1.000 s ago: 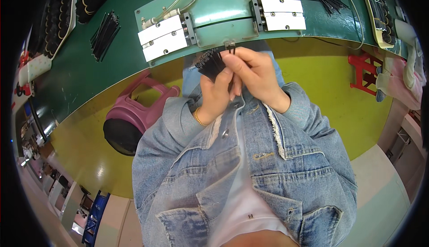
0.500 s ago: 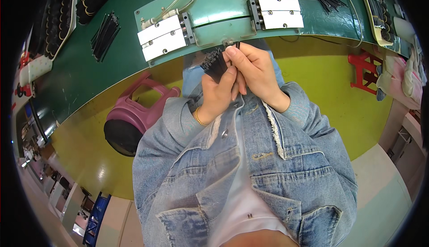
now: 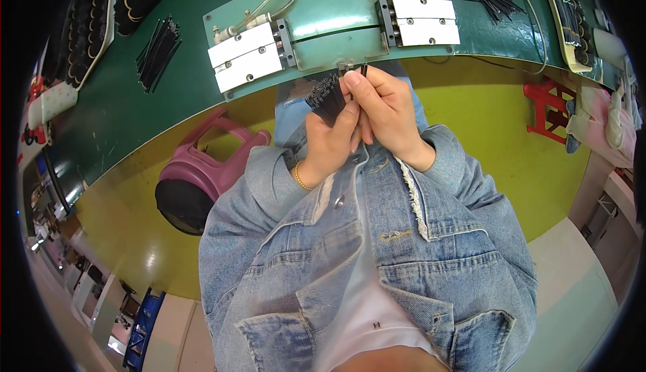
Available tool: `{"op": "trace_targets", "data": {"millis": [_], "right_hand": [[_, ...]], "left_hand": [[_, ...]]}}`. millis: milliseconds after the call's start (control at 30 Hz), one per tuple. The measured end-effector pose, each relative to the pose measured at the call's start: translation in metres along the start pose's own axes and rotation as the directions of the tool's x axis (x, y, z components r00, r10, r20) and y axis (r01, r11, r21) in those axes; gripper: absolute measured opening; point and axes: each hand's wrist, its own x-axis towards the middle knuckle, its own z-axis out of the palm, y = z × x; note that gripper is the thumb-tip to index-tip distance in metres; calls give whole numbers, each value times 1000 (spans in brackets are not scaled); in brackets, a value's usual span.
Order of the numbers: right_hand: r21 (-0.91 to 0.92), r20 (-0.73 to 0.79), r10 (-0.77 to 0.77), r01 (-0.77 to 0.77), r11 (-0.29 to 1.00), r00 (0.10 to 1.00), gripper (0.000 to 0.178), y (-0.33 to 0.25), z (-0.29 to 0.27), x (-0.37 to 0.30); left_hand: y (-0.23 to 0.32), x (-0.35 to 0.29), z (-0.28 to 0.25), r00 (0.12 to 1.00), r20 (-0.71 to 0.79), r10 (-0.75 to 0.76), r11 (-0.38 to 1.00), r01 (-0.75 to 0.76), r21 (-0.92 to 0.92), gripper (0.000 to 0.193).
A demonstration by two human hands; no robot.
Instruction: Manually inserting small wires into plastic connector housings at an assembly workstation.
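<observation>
We've got the blk strip bundle (image 3: 324,97) in our L hand (image 3: 328,138), fingers wrapped round its lower part, tips fanned up-left, near the front edge of the grn fixture plate (image 3: 338,42). Our R hand (image 3: 389,108) is right beside it, thumb + fingers pinched, w/ blk strip ends (image 3: 364,70) poking up. Loose strip pile (image 3: 159,55) on bench (image 3: 111,113), far L.

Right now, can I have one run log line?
left hand: gripping black strand bundle | right hand: holding a few black strands | light-green fixture: on dark-green bench, beyond both hands
</observation>
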Motion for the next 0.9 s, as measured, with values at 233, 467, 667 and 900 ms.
{"op": "trace_targets", "data": {"millis": [233,467,667,900], "right_hand": [[22,-4,47,-47,999,999,27,-3,1,0],[44,-5,34,-34,998,999,27,-1,1,0],[-12,45,-110,111,994,993,23,-5,-3,-5],[-62,74,-3,7,998,997,22,-14,-6,-6]], "left_hand": [[-3,1,-3,1000,0,-5,1000,5,-17,26],[0,1,-1,1000,-9,-13,1000,12,-16,26],[11,2,0,996,64,-62,994,67,-90,25],[9,1,-2,988,137,-74,993,86,-83,23]]}}
